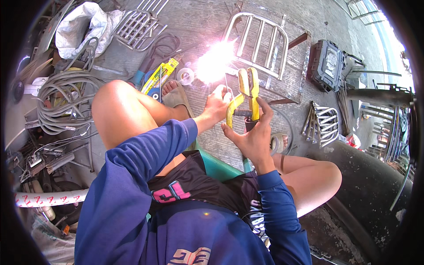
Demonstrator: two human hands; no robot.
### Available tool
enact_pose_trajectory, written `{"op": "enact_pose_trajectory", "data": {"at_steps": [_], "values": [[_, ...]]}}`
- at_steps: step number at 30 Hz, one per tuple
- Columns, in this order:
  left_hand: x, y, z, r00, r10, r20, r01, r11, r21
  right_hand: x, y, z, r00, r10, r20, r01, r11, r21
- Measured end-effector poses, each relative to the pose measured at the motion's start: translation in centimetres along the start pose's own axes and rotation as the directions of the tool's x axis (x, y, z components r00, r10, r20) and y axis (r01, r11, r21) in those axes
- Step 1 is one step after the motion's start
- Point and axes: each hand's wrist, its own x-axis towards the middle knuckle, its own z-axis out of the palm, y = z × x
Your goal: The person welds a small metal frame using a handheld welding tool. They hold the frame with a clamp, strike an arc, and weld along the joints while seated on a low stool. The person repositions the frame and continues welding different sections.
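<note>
The right hand [252, 138] grasps a yellow clamp [255, 95] with a dark handle, thumb to the left and a finger stretched along the right side. The clamp stands with its tips pointing away from the body, and a coiled spring shows between its arms. Just left of it, the left hand [215, 105] is half curled, its fingertips at a thin rod [227, 81] that runs up toward a fierce white-pink glare [216, 62]. Whether those fingers pinch the rod or only touch it, I cannot tell.

The glare sits just beyond the left hand and hides whatever lies under it. Touching its right side in view is a shiny metal frame [282, 55] of tubes with rounded corners, lying ahead of the 2 hands; a rusty metal bar [298, 41] lies beside it.

Left of the glare are a clear roll [186, 76] and a yellow box [161, 75], near a sandalled foot [174, 93]. The bent knees spread on either side of a green seat [219, 164].

Farther right lie a dark toolbox [327, 65] and a smaller tube rack [324, 125]. Farther left are a big coil of grey cable [57, 102], a white sack [70, 39] and another barred metal rack [139, 30].
</note>
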Motion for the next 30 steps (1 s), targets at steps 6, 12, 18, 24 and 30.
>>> {"op": "enact_pose_trajectory", "data": {"at_steps": [6,12,18,24,30], "values": [[-0.1,0.0,0.4,0.998,-0.008,-0.059,0.004,0.998,-0.07,0.2,0.5,0.1,0.996,-0.077,-0.041,0.079,0.996,0.045],[0.1,-0.4,0.4,0.996,0.068,-0.06,-0.066,0.997,0.031,0.4,0.8,0.0,0.992,-0.115,-0.051,0.114,0.993,-0.029],[0.3,-0.9,0.5,0.994,0.089,-0.06,-0.087,0.996,0.033,0.3,0.4,-0.2,0.998,-0.063,-0.027,0.063,0.998,-0.013],[0.1,-0.7,0.2,0.999,0.046,0.008,-0.047,0.996,0.077,0.3,0.0,-0.2,0.999,-0.036,-0.011,0.036,0.999,-0.031],[0.2,-1.1,0.1,0.998,0.064,0.007,-0.063,0.987,-0.146,0.2,0.3,-0.1,1.0,-0.013,0.018,0.012,0.998,0.064]]}}
